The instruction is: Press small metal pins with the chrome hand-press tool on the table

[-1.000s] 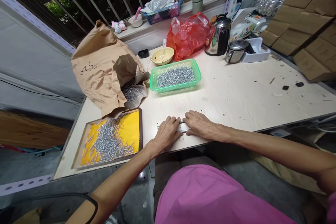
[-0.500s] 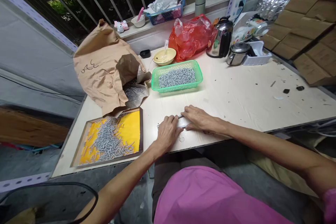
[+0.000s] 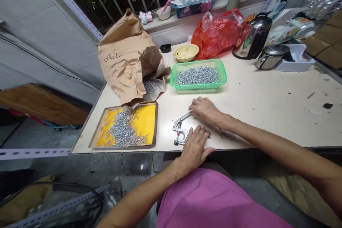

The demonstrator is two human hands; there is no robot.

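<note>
On the table near its front edge lie metal pliers [image 3: 182, 130] with a C-shaped jaw, a spring and handles spread apart. The upper handle slants up to my right hand [image 3: 207, 111], whose fingers are curled over its end. My left hand [image 3: 194, 147] rests over the lower handle, fingers stretched out and thumb spread; it hides most of that handle. To the left, a shallow tray [image 3: 156, 124] with a yellow bottom holds a heap of small metal pins [image 3: 124, 128]. Behind the hands stands a green plastic basket [image 3: 198, 87] filled with similar metal pieces.
A brown paper bag [image 3: 125, 64] with metal pieces at its mouth leans behind the tray. Along the back are a yellow bowl [image 3: 186, 53], a red plastic bag [image 3: 219, 35], a kettle [image 3: 252, 37], a metal pot [image 3: 271, 58] and a white tray [image 3: 296, 65].
My hands were close together over a flat silver piece; now they are apart, with the pliers' jaw and spread handles showing. My left hand has drawn nearer my body. The view has shifted left.
</note>
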